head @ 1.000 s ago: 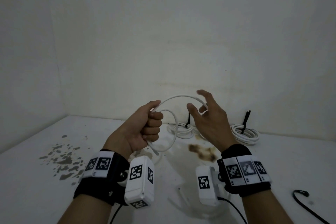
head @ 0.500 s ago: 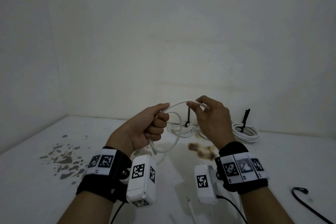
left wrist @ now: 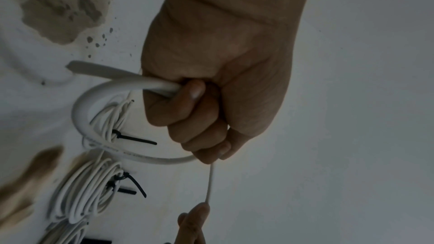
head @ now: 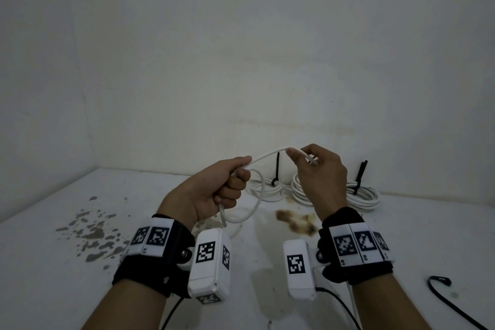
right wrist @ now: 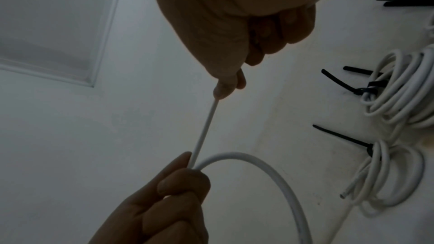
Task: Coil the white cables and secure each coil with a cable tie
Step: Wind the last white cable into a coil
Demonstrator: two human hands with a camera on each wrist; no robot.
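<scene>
A white cable (head: 267, 155) runs between my two hands above the table. My left hand (head: 219, 187) is closed in a fist round it, and one loop (head: 254, 206) hangs below the fist. In the left wrist view the loop (left wrist: 82, 118) curls out of the fingers (left wrist: 192, 118). My right hand (head: 316, 169) pinches the cable between thumb and fingers a short way right of the left hand; the right wrist view shows the straight stretch (right wrist: 204, 131) between the two hands.
Two finished white coils (head: 267, 190) (head: 361, 195) with black cable ties (head: 276, 169) (head: 360, 177) lie against the back wall. A loose black tie (head: 439, 284) lies at the right. A brown stain (head: 297, 220) and grey paint chips (head: 93, 233) mark the table.
My right hand has closed from open fingers into a pinch on the cable and drawn it to the right. The stretch between the hands is straighter. The left fist holds its loop as before.
</scene>
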